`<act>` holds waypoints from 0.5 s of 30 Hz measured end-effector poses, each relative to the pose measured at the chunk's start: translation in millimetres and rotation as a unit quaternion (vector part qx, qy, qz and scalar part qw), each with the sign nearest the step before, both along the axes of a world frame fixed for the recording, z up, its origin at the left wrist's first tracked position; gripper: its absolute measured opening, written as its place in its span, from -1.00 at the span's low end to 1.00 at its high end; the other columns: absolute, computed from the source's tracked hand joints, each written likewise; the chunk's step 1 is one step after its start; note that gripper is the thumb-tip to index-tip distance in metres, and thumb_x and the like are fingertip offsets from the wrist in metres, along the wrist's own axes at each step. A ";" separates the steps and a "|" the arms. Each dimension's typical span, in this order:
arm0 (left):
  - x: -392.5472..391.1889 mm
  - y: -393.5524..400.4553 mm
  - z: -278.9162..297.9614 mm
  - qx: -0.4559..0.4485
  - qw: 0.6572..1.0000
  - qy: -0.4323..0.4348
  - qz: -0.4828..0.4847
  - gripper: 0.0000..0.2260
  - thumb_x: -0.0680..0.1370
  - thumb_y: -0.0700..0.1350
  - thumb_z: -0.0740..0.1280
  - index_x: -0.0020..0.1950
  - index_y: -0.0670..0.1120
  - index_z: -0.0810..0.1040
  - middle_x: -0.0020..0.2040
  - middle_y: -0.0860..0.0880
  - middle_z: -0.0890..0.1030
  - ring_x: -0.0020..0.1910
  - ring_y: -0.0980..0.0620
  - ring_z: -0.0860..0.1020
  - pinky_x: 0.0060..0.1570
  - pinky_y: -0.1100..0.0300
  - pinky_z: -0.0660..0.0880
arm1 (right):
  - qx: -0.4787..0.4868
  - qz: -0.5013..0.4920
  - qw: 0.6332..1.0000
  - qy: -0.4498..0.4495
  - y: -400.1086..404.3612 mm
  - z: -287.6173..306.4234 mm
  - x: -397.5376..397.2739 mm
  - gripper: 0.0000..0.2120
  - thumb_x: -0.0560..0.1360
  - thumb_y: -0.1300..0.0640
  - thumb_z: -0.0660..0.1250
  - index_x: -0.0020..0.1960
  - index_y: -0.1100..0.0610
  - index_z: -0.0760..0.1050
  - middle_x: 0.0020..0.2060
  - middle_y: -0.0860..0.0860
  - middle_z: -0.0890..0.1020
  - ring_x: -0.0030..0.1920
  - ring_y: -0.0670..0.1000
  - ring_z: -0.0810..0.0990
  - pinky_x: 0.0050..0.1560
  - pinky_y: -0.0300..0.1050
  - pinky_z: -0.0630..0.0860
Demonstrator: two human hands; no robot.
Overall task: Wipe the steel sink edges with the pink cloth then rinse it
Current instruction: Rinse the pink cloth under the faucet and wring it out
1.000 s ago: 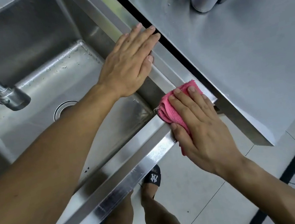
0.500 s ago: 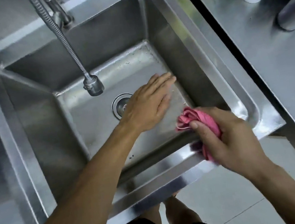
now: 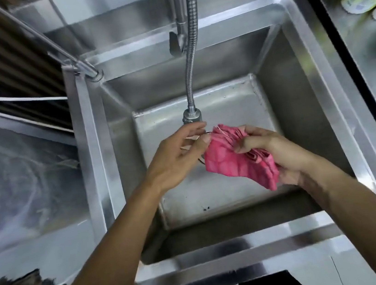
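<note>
While both hands meet over the basin: rinse step, judged.
Cloth: pink cloth (image 3: 237,159), bunched, long axis slanting from left thumb toward right wrist.
Right hand (image 3: 280,151): clamps cloth.
Left hand (image 3: 179,155): pinches its near corner.
Spout (image 3: 192,115): just beyond left fingertips; no water visible.

Faucet hose (image 3: 193,74) hangs mid-basin, nozzle (image 3: 191,115) just above hands (image 3: 227,153); basin floor (image 3: 233,109) beside it open.
</note>
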State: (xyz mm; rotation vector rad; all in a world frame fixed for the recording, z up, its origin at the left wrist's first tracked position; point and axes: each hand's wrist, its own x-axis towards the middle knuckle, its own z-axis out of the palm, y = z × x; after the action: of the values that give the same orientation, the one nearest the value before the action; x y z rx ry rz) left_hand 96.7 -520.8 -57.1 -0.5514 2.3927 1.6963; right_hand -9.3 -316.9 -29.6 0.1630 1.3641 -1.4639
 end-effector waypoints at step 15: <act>-57.7 -77.8 -12.0 -0.310 0.938 0.127 0.089 -0.72 0.68 -0.05 0.25 0.39 0.02 0.56 0.26 0.03 0.63 0.08 0.07 0.60 0.08 0.00 0.60 | -0.006 0.377 0.830 0.410 -33.6 10.9 -74.8 -0.49 0.66 0.37 0.25 0.47 -0.10 0.47 -0.30 -0.48 0.60 -0.41 -0.11 0.56 -0.27 -0.14 0.61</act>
State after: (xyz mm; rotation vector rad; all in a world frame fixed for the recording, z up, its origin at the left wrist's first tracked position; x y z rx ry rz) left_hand 39.0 -598.6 -69.1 -0.6782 3.1658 1.0808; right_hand -84.1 -350.5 -18.7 -1.0296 1.7804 -0.8424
